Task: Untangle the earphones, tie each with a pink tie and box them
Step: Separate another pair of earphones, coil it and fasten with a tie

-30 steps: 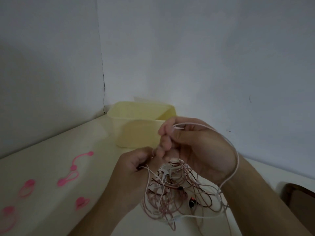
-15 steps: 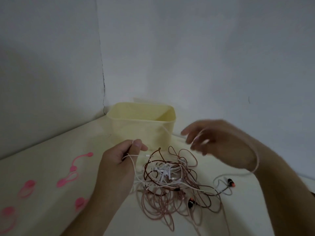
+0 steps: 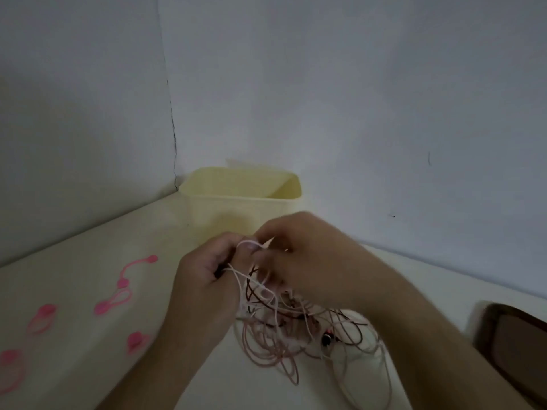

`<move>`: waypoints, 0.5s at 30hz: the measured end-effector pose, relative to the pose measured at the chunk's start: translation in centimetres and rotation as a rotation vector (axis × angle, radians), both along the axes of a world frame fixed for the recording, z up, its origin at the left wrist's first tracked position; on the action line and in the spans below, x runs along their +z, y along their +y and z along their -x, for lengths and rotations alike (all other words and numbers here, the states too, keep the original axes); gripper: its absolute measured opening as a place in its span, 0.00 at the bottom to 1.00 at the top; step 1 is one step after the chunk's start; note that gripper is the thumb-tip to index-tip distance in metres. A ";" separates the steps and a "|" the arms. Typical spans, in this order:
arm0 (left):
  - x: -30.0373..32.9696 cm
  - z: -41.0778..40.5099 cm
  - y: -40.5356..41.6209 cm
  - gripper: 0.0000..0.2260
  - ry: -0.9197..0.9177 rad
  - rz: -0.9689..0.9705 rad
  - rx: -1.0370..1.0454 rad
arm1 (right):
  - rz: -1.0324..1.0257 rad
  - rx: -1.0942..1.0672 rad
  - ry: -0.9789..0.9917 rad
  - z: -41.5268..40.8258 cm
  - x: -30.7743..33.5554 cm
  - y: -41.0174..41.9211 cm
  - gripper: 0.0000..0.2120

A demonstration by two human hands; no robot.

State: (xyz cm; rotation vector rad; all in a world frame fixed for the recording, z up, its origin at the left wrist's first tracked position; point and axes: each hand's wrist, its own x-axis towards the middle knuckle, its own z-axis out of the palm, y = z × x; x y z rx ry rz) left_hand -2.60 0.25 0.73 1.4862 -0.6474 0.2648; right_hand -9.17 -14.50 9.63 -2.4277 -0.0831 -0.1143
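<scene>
Hands met over the knot of earphones [image 3: 299,327], which lay on the pale worktop [image 3: 88,291] at about five o'clock from the yellow box [image 3: 236,208] and just in front of it. The left hand [image 3: 204,279] had its fingers curled, pinching a pale pink strand near its thumb; the right hand [image 3: 307,258] was curled over the same strand, though motion blur hid exactly how its fingertips closed. Pink ties [image 3: 118,294] waited at nine o'clock, well apart from the tangle, and none was yet on a cable. The main risk appeared to be tightening: pulling one strand hard while dark and pink loops crossed beneath could cinch the knot. A sharp tug might also drag the whole bundle off the worktop's near edge, or strain a thin wire where it joins an earbud.
</scene>
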 end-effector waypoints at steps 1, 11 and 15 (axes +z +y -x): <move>0.2 0.0 0.0 0.04 0.020 0.028 0.017 | -0.108 -0.038 0.002 0.1 0.2 -0.5 0.09; 0.3 -0.6 0.4 0.09 0.117 0.044 -0.004 | -0.401 -0.081 0.039 -0.1 -0.1 -1.5 0.16; 0.7 0.1 0.1 0.05 0.100 0.049 -0.031 | -0.217 -0.093 0.087 -0.4 -0.9 0.1 0.14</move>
